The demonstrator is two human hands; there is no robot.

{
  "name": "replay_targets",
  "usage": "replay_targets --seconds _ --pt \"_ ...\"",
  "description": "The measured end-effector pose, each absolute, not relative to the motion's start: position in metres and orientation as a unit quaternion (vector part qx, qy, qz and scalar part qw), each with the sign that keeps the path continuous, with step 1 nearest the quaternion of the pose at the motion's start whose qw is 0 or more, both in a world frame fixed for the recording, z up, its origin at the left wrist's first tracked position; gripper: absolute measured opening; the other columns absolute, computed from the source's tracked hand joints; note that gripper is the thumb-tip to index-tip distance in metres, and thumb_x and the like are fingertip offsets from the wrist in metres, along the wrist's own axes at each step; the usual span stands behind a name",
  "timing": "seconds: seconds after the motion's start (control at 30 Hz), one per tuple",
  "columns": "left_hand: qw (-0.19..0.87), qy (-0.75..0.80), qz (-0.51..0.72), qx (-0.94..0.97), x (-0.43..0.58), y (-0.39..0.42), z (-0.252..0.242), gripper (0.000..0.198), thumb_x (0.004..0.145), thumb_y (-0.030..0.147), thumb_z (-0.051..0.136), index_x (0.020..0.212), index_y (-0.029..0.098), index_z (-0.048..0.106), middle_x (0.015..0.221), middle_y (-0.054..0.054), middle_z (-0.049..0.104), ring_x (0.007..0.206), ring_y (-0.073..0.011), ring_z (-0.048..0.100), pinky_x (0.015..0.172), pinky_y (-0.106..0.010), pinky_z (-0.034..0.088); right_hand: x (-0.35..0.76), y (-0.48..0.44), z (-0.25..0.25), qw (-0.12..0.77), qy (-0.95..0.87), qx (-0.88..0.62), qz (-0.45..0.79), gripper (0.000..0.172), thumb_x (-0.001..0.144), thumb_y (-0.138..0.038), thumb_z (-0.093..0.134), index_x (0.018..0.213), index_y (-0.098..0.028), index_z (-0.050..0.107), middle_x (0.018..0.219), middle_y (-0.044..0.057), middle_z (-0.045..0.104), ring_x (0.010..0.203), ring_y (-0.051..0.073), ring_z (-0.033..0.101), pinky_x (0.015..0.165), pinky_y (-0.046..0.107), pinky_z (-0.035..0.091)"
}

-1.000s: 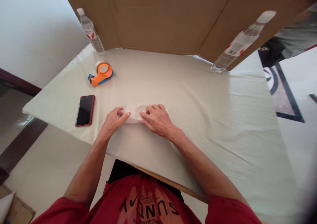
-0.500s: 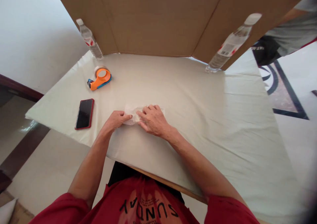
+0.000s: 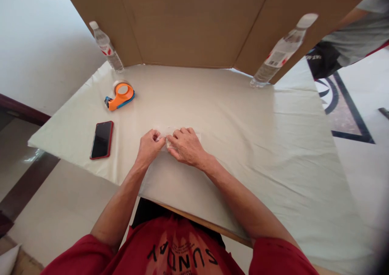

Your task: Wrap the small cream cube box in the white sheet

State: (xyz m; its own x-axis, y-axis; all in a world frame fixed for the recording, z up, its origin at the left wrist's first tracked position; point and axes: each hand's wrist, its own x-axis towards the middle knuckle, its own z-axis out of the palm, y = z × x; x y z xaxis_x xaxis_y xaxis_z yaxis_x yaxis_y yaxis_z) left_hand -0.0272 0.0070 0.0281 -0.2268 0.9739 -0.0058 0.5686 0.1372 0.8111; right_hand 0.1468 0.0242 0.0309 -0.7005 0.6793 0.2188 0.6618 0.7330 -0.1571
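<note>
A clear, crinkled plastic wrapper (image 3: 170, 131) lies on the cloth-covered table in front of me, mostly covered by my hands. My left hand (image 3: 150, 145) pinches its left end between thumb and curled fingers. Pressed over its right part is my right hand (image 3: 187, 146), fingers bent and thumb tucked towards the left hand. The two hands nearly touch. What the wrapper contains, if anything, is hidden beneath the right fingers.
Left of my hands lie a phone (image 3: 102, 140) in a red case and an orange tape dispenser (image 3: 120, 96). Water bottles stand at the back left (image 3: 107, 48) and back right (image 3: 279, 54), against a cardboard screen (image 3: 188, 24). Beyond the right edge, part of a person (image 3: 358, 40) shows.
My left hand has moved right, closer to the right hand, and its fingers have curled in, gathering the wrapper's left end. My right hand has hardly moved.
</note>
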Motion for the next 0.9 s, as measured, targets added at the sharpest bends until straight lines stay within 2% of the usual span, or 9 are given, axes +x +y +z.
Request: replay_targets --seconds 0.17,0.27,0.37,0.47,0.57,0.73,0.8,0.9 --pt "0.379 0.665 0.346 0.543 -0.019 0.003 0.039 0.018 0.071 0.036 0.061 0.074 0.018 0.061 0.064 0.001 0.06 0.059 -0.0133 0.054 0.057 -0.025 0.045 0.145 0.024 0.031 0.134 -0.908 -0.392 0.062 0.055 0.094 -0.036 0.058 0.14 -0.008 0.051 0.113 0.019 0.07 0.102 0.032 0.053 0.084 0.042 0.03" --pt "0.391 0.639 0.319 0.58 -0.019 -0.002 0.046 0.023 0.073 0.033 0.06 0.085 0.016 0.07 0.076 -0.004 0.071 0.069 -0.0169 0.063 0.063 -0.028 0.05 0.145 0.024 0.031 0.126 -0.903 -0.403 0.083 0.061 0.094 -0.037 0.057 0.145 -0.005 0.046 0.116 0.02 0.07 0.103 0.033 0.054 0.085 0.042 0.031" --pt "0.386 0.617 0.289 0.621 -0.023 -0.006 0.049 0.029 0.073 0.026 0.056 0.093 0.016 0.074 0.089 -0.007 0.076 0.08 -0.0204 0.067 0.072 -0.031 0.054 0.146 0.025 0.031 0.127 -0.899 -0.407 0.101 0.065 0.094 -0.04 0.06 0.146 -0.004 0.045 0.116 0.021 0.07 0.104 0.034 0.055 0.086 0.042 0.033" --pt "0.367 0.594 0.263 0.666 -0.029 -0.006 0.05 0.035 0.072 0.018 0.048 0.095 0.016 0.075 0.094 -0.006 0.075 0.084 -0.0205 0.068 0.076 -0.032 0.055 0.148 0.026 0.033 0.125 -0.897 -0.406 0.12 0.067 0.091 -0.037 0.064 0.146 -0.004 0.045 0.118 0.02 0.07 0.105 0.033 0.054 0.088 0.042 0.035" --pt "0.352 0.559 0.228 0.716 -0.033 -0.003 0.052 0.04 0.071 0.012 0.042 0.092 0.017 0.075 0.086 -0.003 0.072 0.076 -0.0169 0.065 0.075 -0.03 0.053 0.149 0.026 0.036 0.113 -0.895 -0.409 0.14 0.069 0.09 -0.035 0.066 0.147 -0.003 0.044 0.12 0.019 0.069 0.106 0.033 0.055 0.089 0.043 0.037" --pt "0.312 0.551 0.197 0.749 -0.031 0.0 0.053 0.027 0.082 0.016 0.049 0.085 0.019 0.075 0.079 -0.002 0.067 0.072 -0.0151 0.061 0.072 -0.028 0.05 0.152 0.027 0.04 0.116 -0.891 -0.406 0.17 0.067 0.09 -0.035 0.066 0.145 -0.004 0.047 0.119 0.02 0.069 0.107 0.033 0.055 0.091 0.043 0.04" --pt "0.274 0.558 0.208 0.755 -0.029 -0.001 0.049 0.021 0.084 0.019 0.055 0.085 0.02 0.076 0.084 -0.003 0.066 0.077 -0.0164 0.062 0.075 -0.03 0.051 0.156 0.028 0.041 0.125 -0.888 -0.398 0.192 0.064 0.089 -0.033 0.066 0.144 -0.005 0.048 0.12 0.019 0.069 0.108 0.032 0.056 0.093 0.044 0.041" --pt "0.214 0.555 0.241 0.767 -0.026 -0.005 0.04 0.016 0.085 0.019 0.061 0.09 0.021 0.076 0.098 -0.007 0.065 0.098 -0.0214 0.063 0.089 -0.036 0.052 0.165 0.031 0.043 0.144 -0.882 -0.376 0.245 0.061 0.089 -0.029 0.064 0.144 -0.008 0.049 0.121 0.017 0.069 0.112 0.031 0.058 0.098 0.046 0.042"
